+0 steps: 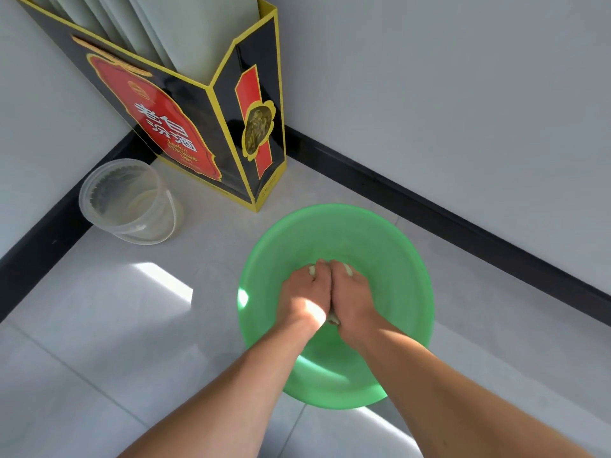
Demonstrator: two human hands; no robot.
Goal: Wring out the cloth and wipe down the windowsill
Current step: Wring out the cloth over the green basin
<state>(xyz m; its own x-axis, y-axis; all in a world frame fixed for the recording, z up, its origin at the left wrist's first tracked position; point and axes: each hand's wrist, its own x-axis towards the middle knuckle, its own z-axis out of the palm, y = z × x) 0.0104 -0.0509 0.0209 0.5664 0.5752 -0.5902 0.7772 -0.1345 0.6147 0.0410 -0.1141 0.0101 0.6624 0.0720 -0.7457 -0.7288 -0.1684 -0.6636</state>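
Clear plastic bucket stands well left of the grip. Left hand and right hand are pressed side by side, both fisted tight around the pale cloth, whose ends show beyond the knuckles and wrists. Green basin lies directly beneath the grip.

My basin is plain green; the cloth is pale yellow-green. The box is black, yellow-edged, with red panels. The bucket is clear.
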